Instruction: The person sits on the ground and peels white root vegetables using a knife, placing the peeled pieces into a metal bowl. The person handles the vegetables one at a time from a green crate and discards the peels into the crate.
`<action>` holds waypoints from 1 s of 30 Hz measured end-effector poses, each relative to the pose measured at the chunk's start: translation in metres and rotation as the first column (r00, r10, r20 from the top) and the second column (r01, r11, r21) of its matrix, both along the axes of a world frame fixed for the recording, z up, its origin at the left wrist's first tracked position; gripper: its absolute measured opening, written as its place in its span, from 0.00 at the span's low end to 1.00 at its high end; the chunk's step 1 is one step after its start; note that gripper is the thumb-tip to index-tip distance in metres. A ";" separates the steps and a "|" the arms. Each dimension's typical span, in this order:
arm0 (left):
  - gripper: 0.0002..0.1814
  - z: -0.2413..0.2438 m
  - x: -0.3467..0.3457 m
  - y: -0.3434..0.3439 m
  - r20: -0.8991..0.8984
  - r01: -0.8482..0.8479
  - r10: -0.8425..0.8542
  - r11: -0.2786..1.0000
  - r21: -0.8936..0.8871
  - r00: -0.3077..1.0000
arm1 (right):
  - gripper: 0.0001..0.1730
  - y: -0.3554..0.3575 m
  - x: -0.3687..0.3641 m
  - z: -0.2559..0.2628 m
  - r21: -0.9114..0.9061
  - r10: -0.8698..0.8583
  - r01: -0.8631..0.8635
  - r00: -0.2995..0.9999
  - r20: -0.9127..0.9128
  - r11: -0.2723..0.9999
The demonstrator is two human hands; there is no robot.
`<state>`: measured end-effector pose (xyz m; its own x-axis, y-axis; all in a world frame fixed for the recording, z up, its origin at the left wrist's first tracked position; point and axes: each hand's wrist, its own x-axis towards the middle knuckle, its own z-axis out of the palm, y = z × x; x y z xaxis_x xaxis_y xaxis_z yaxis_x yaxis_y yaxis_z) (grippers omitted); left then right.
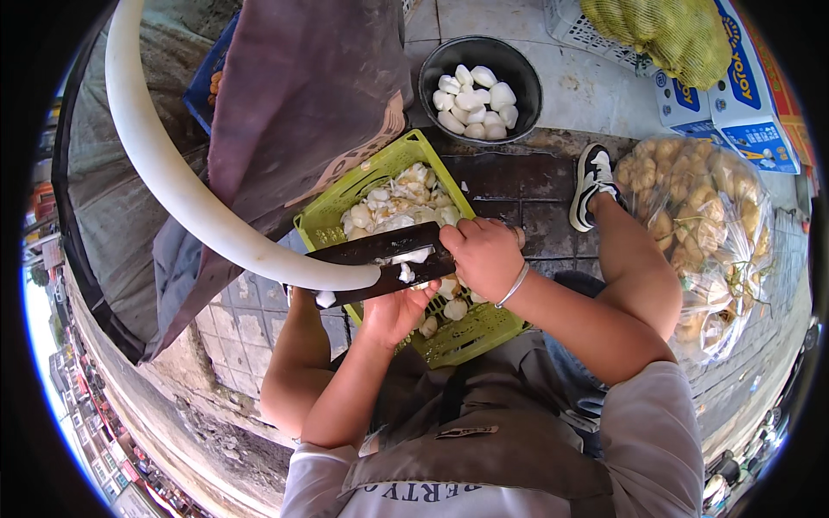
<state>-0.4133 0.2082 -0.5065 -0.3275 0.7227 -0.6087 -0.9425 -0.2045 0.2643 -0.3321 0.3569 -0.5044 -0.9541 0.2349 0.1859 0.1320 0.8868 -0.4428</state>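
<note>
My right hand [482,256] grips a broad dark cleaver [424,239] by its handle, whose wooden end shows past my fist. White peelings [412,256] stick to the flat of the blade. Palm up under the cleaver is my left hand [394,317]; the blade hides most of its fingers and whatever they may hold. Both hands are over a yellow-green plastic basket [382,175] at my knees. White peelings and scraps [401,201] fill its far part. Several small tubers [455,309], probably jicama, lie in the near part.
Beyond the basket stands a black tub [479,48] of peeled white tubers [476,100]. A clear bag of tan tubers [706,207] is at right, near cartons [754,116] and a yellow mesh sack [667,39]. Purple cloth [304,84] hangs at left. A white curved tube [175,181] crosses the view.
</note>
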 end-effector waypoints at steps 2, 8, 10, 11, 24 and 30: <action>0.23 0.008 0.003 0.003 -0.021 -0.021 0.021 0.999 -0.024 1.000 | 0.15 0.009 -0.003 -0.007 -0.049 -0.036 0.039 0.997 0.065 0.998; 0.24 0.018 0.009 -0.010 0.111 -0.014 0.007 0.998 0.062 0.994 | 0.16 0.023 -0.004 -0.012 -0.255 -0.020 0.147 0.897 0.442 0.956; 0.25 0.025 0.005 -0.013 0.068 0.007 -0.024 0.971 0.237 0.997 | 0.17 0.022 0.001 -0.016 -0.347 -0.060 0.260 0.867 0.495 0.901; 0.25 0.024 0.003 -0.014 0.057 0.010 -0.020 0.983 0.182 0.998 | 0.17 0.024 -0.001 -0.014 -0.389 -0.060 0.297 0.854 0.518 0.872; 0.19 0.003 0.003 0.000 0.051 -0.007 0.014 0.992 -0.123 0.999 | 0.15 0.002 -0.008 -0.011 -0.023 -0.007 0.009 0.998 0.059 1.000; 0.23 0.025 -0.004 0.003 0.031 0.005 -0.001 0.993 -0.114 1.000 | 0.13 0.020 -0.008 -0.010 -0.350 -0.048 0.245 0.872 0.487 0.904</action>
